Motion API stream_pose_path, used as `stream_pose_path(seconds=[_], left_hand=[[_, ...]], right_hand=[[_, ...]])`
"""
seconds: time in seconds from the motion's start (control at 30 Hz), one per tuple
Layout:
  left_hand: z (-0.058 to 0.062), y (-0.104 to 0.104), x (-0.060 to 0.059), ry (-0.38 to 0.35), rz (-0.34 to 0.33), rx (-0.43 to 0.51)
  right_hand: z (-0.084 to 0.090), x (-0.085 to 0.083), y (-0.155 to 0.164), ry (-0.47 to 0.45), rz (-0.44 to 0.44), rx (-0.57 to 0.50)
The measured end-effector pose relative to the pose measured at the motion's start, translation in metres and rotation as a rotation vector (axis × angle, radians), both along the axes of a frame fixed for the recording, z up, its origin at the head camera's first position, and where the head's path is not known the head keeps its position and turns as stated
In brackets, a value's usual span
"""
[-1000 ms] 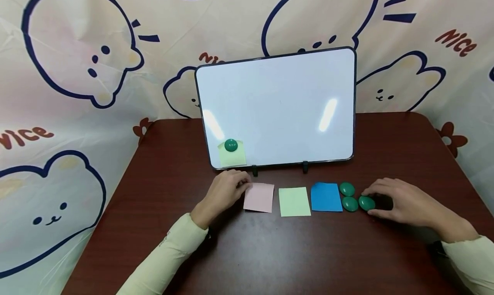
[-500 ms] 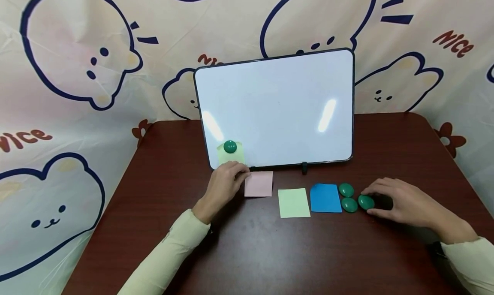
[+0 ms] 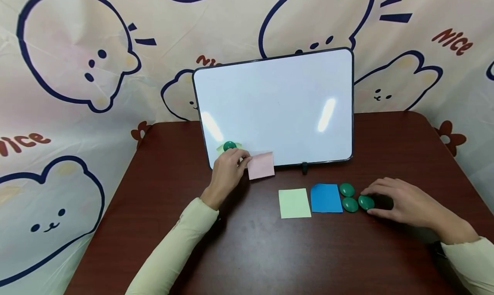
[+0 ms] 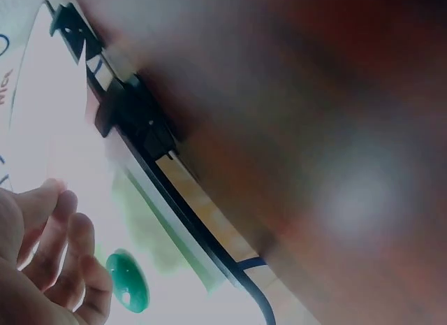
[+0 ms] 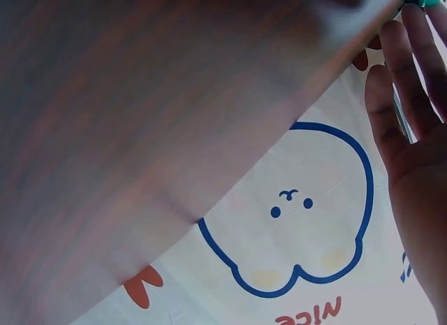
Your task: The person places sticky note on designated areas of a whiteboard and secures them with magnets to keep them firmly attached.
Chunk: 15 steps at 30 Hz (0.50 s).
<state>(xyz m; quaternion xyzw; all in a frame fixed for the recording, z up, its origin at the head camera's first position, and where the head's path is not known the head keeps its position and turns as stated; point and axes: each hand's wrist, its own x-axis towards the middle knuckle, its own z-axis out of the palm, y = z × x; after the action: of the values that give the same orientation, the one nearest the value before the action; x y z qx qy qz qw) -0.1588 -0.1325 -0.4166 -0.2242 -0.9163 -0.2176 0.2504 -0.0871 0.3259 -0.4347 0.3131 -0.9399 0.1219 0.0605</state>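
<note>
My left hand [image 3: 227,171] pinches a pink sticky note [image 3: 261,167] by its left edge, in front of the whiteboard's [image 3: 281,110] lower edge. The note is tilted up and overlaps the board's rim in the head view. Just behind the left knuckles, a green round magnet [image 3: 229,145] holds a pale green sticky note [image 4: 150,220] on the board; the hand hides most of that note in the head view. On the table at right, my right hand [image 3: 411,203] has thumb and forefinger around a green magnet [image 3: 365,202]. In the right wrist view its fingertips are partly cut off.
A pale green note [image 3: 295,203] and a blue note [image 3: 326,198] lie on the dark wood table [image 3: 278,260]. Two more green magnets [image 3: 350,204] sit between the blue note and my right hand. A black foot [image 3: 305,168] supports the board; a printed cloth [image 3: 77,127] hangs behind.
My left hand has moved up and slightly right, lifting the pink note from the table to the board's lower edge. The right hand stays at its magnet.
</note>
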Motion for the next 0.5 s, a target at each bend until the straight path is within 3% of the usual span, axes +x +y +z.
stream_pose_path(seconds=[0.27, 0.5], left_hand=[[-0.001, 0.009, -0.013, 0.037, 0.085, 0.016], [0.000, 0.013, -0.019, 0.062, 0.114, 0.053]], right_hand=[[0.001, 0.000, -0.001, -0.019, -0.010, 0.005], [0.003, 0.001, 0.000, -0.035, -0.024, 0.012]])
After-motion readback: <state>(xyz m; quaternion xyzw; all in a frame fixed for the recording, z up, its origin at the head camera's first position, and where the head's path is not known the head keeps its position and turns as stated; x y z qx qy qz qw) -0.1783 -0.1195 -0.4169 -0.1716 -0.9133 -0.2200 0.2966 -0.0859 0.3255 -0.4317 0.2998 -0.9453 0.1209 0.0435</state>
